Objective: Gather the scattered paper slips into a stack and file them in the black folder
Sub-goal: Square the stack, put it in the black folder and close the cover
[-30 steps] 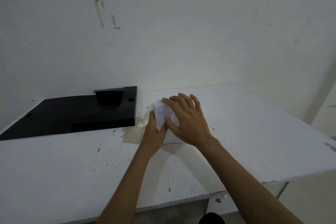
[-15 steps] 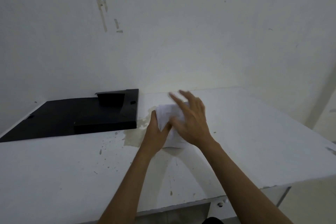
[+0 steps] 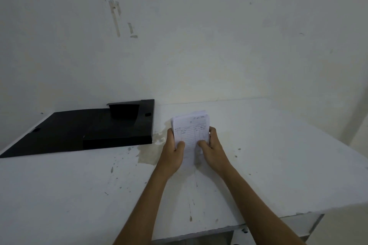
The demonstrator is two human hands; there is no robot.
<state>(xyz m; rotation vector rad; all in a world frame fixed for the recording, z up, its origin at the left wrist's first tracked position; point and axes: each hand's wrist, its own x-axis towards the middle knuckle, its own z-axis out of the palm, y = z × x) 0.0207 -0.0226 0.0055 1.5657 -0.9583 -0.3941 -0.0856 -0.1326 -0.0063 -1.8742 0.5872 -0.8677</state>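
A stained white table (image 3: 268,161) stood against a marked white wall (image 3: 219,36). A stack of paper slips (image 3: 191,131) was gripped upright above it, between the left hand (image 3: 172,153) and right hand (image 3: 214,150), thumbs pressed on the lined front. The black folder (image 3: 85,129) lay open just left.
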